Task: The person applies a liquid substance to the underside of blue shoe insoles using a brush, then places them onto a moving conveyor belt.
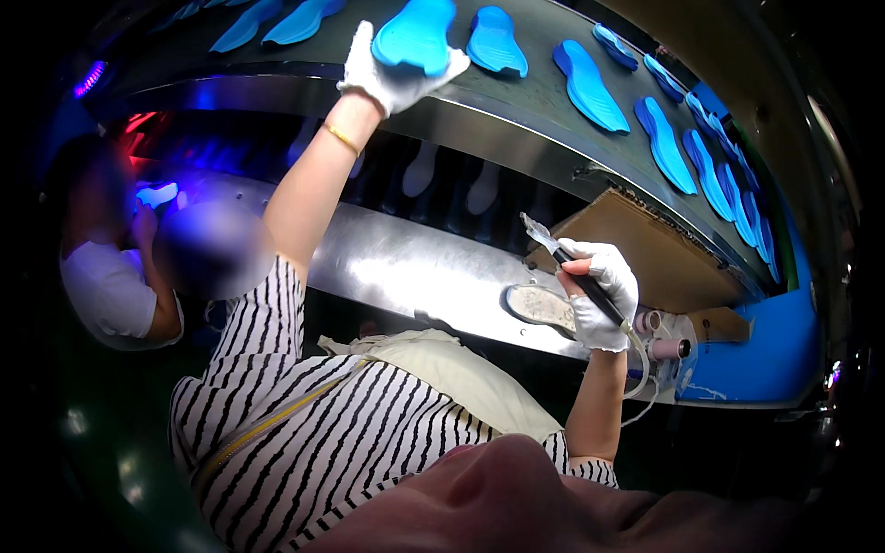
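My left hand (392, 85), in a white glove with bare wrist below, reaches to the belt's near edge and is closed around a bright blue shoe sole (414, 33). The thumb stands at the sole's left side and fingertips show at its right. My right hand (604, 293) wears a white glove with some bare fingertips and grips a brush (588, 288) with a black handle. Its whitish, crusted tip points up and left, and a pale hose runs from its lower end. Beneath this hand, a dish-like oval piece with a dirty pale surface (541, 305) lies on the metal ledge.
Several blue soles (590, 88) lie across the dark belt (535, 23). A metal ledge (387, 258) runs below it. Cardboard (654, 253) leans at the right, near pinkish cylinders (668, 349) and a blue panel (784, 355). A co-worker (111, 286) at left holds a glowing blue piece (157, 194).
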`<state>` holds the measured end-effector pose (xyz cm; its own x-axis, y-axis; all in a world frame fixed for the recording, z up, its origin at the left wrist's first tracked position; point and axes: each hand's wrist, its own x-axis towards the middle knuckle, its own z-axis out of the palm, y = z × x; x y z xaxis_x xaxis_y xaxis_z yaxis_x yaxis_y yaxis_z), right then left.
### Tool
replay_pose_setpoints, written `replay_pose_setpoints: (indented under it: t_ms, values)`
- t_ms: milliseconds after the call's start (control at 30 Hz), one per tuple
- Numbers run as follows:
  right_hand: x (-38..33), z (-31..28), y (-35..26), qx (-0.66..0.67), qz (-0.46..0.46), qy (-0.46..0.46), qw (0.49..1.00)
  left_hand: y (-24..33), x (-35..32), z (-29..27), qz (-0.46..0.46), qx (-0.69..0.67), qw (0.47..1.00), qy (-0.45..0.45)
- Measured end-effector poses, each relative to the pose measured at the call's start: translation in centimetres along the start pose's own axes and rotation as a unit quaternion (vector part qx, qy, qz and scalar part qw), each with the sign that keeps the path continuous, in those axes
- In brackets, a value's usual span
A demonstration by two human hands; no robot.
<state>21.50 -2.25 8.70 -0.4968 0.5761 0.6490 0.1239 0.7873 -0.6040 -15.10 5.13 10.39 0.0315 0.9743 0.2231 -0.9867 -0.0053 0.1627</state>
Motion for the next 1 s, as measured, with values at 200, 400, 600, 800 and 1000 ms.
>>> replay_pose_setpoints:
  t_ms: [200, 400, 600, 800, 1000]
  values:
    - [-0.3, 1.0, 0.5, 0.033, 0.041, 0.005, 0.999, -0.4, -1.5, 1.6, -0.008, 0.171, 0.972, 0.160]
    - [-0.3, 1.9, 1.8, 0.056, 0.079, 0.024, 0.995, 9.9, -2.7, 0.2, 0.401, 0.912, 0.076, -0.048]
    - [-0.2, 3.7, 2.4, 0.095, 0.094, 0.000, 0.991, 20.6, -6.4, -2.7, 0.200, 0.931, 0.048, 0.302]
    - [-0.4, 3.2, 2.8, 0.097, 0.100, -0.035, 0.990, 13.3, -10.2, 1.2, 0.425, 0.859, 0.267, 0.102]
    - [-1.6, 2.6, 3.9, 0.142, 0.136, 0.005, 0.980, 9.8, -14.4, 7.5, 0.499, 0.480, 0.720, -0.056]
